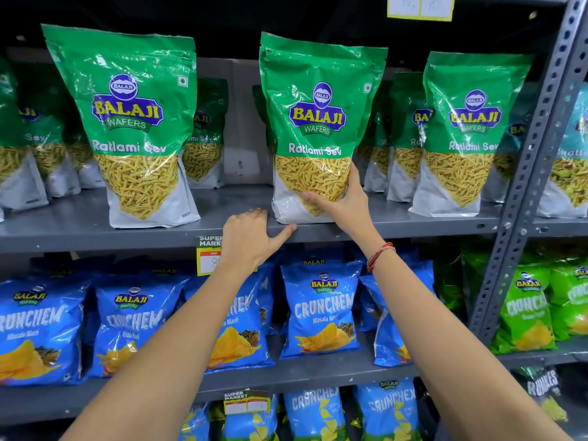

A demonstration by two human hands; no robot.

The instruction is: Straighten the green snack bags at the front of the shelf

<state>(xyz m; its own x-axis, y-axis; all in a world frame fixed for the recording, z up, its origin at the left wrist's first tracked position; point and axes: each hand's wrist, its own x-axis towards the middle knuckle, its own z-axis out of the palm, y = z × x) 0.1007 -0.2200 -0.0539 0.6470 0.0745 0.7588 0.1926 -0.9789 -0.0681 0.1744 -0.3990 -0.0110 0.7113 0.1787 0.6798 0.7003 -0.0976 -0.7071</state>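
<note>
Three big green plastic snack bags (pixel 318 122) standing in front, more behind. Five blue chip bags (pixel 319 308) below. Two bare hands (pixel 251 237). Two yellow price tags (pixel 208 254).

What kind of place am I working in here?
Most likely a supermarket snack aisle. Grey metal shelving holds rows of identical green Ratlami Sev bags above blue Crunchem bags, and a shelf-edge price tag reads "Super Market".
</note>
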